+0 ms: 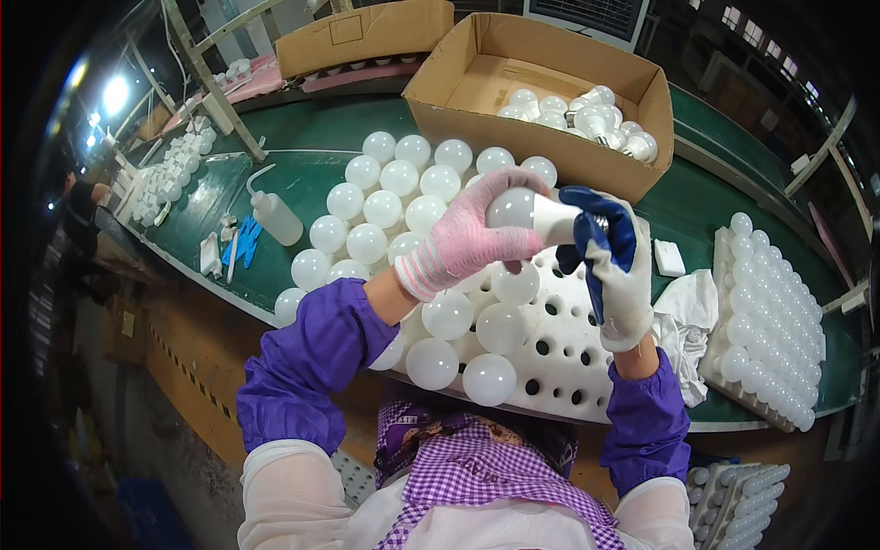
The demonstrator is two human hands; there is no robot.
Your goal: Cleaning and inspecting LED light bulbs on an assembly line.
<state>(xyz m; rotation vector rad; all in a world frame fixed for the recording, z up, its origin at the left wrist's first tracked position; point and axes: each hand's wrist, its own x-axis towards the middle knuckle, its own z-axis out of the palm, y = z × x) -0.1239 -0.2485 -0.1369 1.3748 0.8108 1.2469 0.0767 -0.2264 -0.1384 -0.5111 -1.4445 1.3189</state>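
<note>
A white LED light bulb (552, 220) is held up level between my two gloved hands. My left hand (463, 236), in a pink glove, is closed around its round dome. My right hand (619, 270), in a white glove with blue-coated fingers, grips the metal screw end, which shows partly between the fingers. Below my hands lies a white foam tray (573, 346) with round holes. Rows of white bulbs (447, 314) stand dome up on its left and far parts, while bare holes show on the right.
Behind the tray, an open cardboard box (541, 137) holds loose bulbs. To the right are a crumpled white cloth (686, 316) and another tray of bulbs (779, 312). A squeeze bottle (277, 218) and blue gloves (244, 240) lie left on the green bench (188, 243).
</note>
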